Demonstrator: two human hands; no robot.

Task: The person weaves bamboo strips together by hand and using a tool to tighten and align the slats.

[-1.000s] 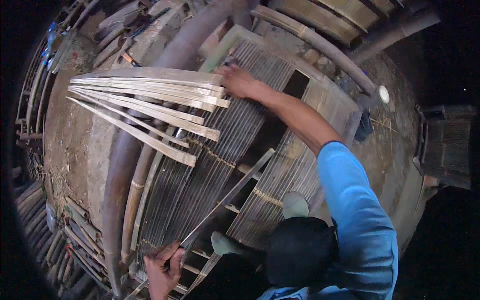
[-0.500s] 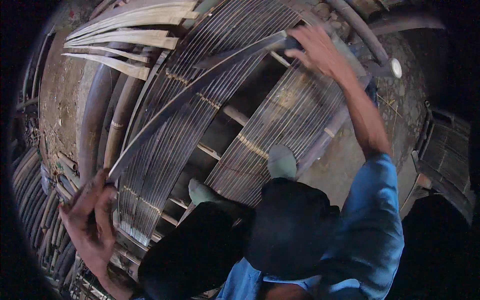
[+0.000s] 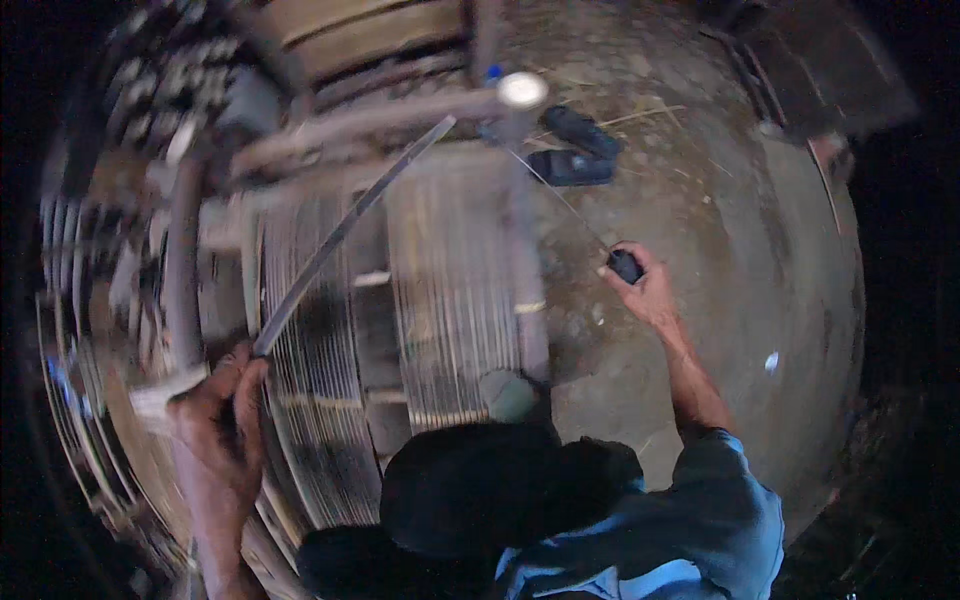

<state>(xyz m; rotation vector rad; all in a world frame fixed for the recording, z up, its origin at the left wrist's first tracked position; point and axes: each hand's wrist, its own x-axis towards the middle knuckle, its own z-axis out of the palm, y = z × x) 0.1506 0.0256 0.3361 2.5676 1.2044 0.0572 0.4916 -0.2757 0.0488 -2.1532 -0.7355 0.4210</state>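
Observation:
My left hand (image 3: 222, 400) grips the near end of a long thin bamboo strip (image 3: 345, 232). The strip rises in a slight curve up and to the right, over a mat of slats (image 3: 450, 290) lying on the ground. My right hand (image 3: 645, 285) is out over the bare dirt to the right of the mat, closed around a small dark object (image 3: 625, 265). A thin line runs from that object up and left toward the mat's top edge. The view is blurred by motion.
A pair of dark sandals (image 3: 580, 150) lies on the dirt above the mat. Poles and stacked bamboo (image 3: 180, 260) line the left side. A small round white thing (image 3: 522, 90) sits near the top. Wooden planks (image 3: 360, 35) lie at the top. My knees fill the lower middle.
The view has swung to the right. My right hand left the mat's far edge and now holds a small dark object over the dirt. My left hand still holds the strip.

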